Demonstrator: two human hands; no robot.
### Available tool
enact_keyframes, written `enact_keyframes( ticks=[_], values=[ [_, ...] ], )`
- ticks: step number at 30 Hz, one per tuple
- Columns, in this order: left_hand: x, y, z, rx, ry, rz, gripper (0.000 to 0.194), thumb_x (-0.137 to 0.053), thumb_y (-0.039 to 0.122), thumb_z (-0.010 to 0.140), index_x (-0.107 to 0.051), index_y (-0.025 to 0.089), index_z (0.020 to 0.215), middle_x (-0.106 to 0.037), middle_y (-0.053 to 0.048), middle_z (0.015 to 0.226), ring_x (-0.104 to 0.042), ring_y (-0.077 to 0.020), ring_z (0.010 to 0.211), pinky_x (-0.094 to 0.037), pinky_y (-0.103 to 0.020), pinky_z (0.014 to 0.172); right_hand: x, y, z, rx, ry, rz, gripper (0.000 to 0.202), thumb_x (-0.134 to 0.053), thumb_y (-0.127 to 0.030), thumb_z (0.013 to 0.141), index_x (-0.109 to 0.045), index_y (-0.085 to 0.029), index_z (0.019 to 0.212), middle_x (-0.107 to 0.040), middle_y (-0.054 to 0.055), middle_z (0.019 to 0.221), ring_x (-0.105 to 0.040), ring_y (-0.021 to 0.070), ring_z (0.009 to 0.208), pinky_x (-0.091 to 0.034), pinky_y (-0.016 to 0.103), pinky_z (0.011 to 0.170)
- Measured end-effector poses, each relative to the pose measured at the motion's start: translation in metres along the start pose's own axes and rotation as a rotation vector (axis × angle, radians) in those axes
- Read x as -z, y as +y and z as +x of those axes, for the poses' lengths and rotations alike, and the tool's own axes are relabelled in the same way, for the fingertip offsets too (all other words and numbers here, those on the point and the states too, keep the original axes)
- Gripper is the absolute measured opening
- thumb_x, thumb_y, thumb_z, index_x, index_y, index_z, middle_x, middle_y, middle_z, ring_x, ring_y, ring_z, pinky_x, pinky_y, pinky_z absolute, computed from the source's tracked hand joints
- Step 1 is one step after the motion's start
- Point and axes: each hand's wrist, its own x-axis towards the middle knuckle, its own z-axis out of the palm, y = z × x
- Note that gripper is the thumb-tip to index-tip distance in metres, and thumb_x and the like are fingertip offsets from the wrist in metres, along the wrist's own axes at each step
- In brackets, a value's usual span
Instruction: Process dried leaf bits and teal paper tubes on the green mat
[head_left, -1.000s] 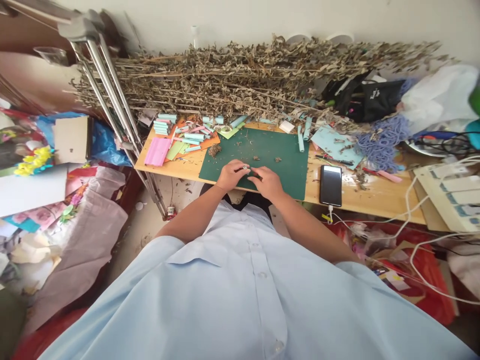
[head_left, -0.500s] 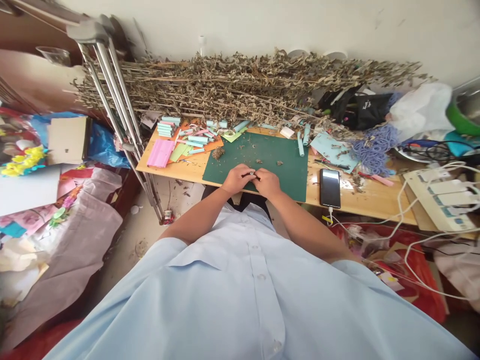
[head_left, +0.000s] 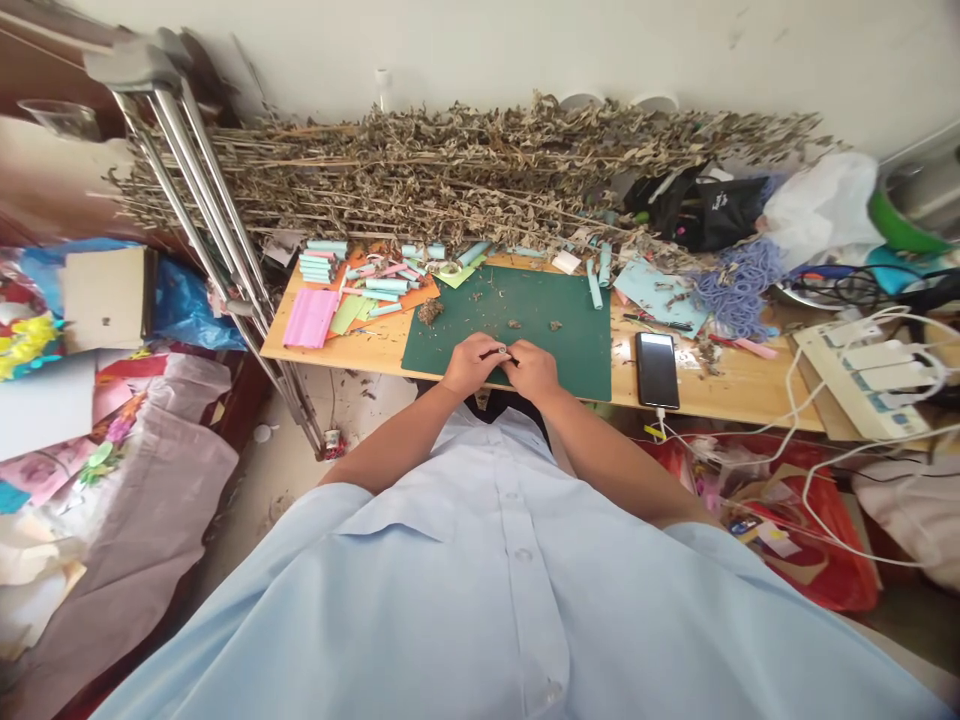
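Observation:
My left hand (head_left: 472, 364) and my right hand (head_left: 533, 370) meet over the front edge of a green cutting mat (head_left: 436, 349). Fingers of both are curled in, with the fingertips touching or nearly so. Something small and pale shows between them, too small to make out; it may be a held piece or a ring. On the mat beyond lies a brown clump of dried plant bits (head_left: 430, 311), with two smaller clumps (head_left: 555, 325) and loose crumbs nearby.
Dried plant stalks (head_left: 450, 170) are heaped along the wall. Rolled paper tubes (head_left: 386, 285) and pink paper (head_left: 310, 318) lie left. At right are a phone (head_left: 658, 370), blue cord (head_left: 739, 288) and a power strip (head_left: 862, 380). Metal crutches (head_left: 202, 190) lean at the left.
The view has shifted slightly, so the table and crutches appear a little further left. Both hands stay together at the mat's front edge, fingers almost unchanged.

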Motion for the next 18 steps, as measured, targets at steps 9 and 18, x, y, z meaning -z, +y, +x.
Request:
enact_keyframes(
  ticks=[9,18],
  values=[
    [-0.0043,-0.0084,-0.0018,-0.024,0.040,-0.048,0.014,-0.077,0.033,0.094,-0.084,0.022,0.097,-0.075,-0.006,0.095,-0.070,-0.0174,0.092,-0.058,-0.032,0.089,-0.0042,0.0042,-0.0015,0.014,0.030,0.008,0.027,-0.060,-0.036,0.099,-0.071,-0.022,0.079,-0.071,0.005,0.089,-0.062,0.0191,0.082,-0.037,0.029,0.067],
    [-0.0032,-0.0054,-0.0022,-0.010,-0.001,0.007,0.011,-0.075,0.028,0.095,-0.083,0.022,0.100,-0.075,-0.006,0.098,-0.070,-0.0178,0.096,-0.057,-0.032,0.093,-0.0038,0.0042,-0.0030,0.027,0.061,0.082,0.026,-0.059,-0.034,0.099,-0.072,-0.023,0.079,-0.072,0.005,0.088,-0.064,0.0196,0.083,-0.044,0.029,0.072]
  ],
)
